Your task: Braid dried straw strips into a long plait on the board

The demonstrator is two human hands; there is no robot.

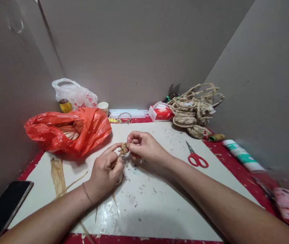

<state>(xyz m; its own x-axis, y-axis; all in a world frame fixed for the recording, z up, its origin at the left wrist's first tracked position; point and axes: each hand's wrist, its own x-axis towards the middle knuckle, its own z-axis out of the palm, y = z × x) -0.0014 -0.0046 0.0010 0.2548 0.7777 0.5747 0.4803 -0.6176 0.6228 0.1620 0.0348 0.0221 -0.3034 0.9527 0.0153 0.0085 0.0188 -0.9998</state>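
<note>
Between my two hands is a small knotted piece of tan plant fibre (123, 148), held just above the white board. My left hand (106, 166) is closed around its lower end, with the thumb and index finger at the knot. Thumb and fingers of my right hand (142, 146) pinch the knot's right side. Long dry strands trail below my left wrist. A flat strip of dried husk (58, 174) lies on the board left of my left hand, beside a thin stalk. Red-handled scissors (195, 157) rest to the right of my right hand, their blades pointing away.
A red plastic bag (96, 130) of fibre strips stands at the left, near a white bag (74, 93) and a paper cup (103, 107). Coiled rope (192, 108) and a tissue box (159, 112) are at the back. A phone (4, 210) lies front left, a roll (243, 156) right.
</note>
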